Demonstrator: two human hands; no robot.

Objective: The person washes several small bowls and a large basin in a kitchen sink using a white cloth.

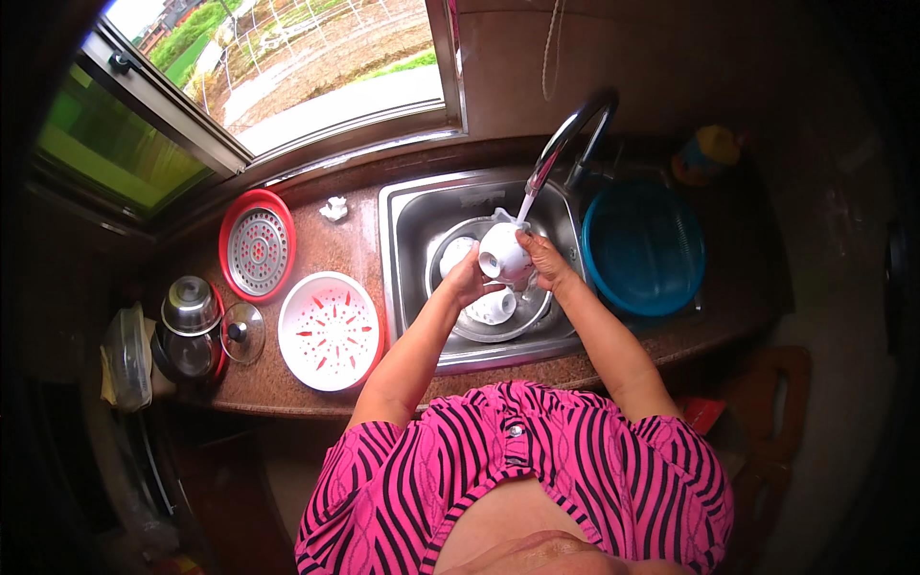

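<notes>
Both my hands hold a white bowl [505, 253] on its side under the running faucet [533, 181], its foot ring facing left. My left hand [471, 279] supports it from the left and below, fingers spread along it. My right hand [544, 260] grips its right side, thumb on the outer wall. Water falls at the bowl's upper edge, where something whitish shows. Beneath, a metal basin [480, 335] stands in the steel sink [408, 287]. It holds another white bowl [494, 307] lying tilted and a further white piece [457, 253], partly hidden behind my left hand.
A blue plastic basin [643, 248] stands right of the sink. To the left are a white colander [332, 332], a red-rimmed steamer plate [257, 246], a crumpled white wad [334, 209], a glass lid [248, 338] and a metal bowl [191, 305] on a dark pot [188, 356]. A window frame [359, 147] borders the counter.
</notes>
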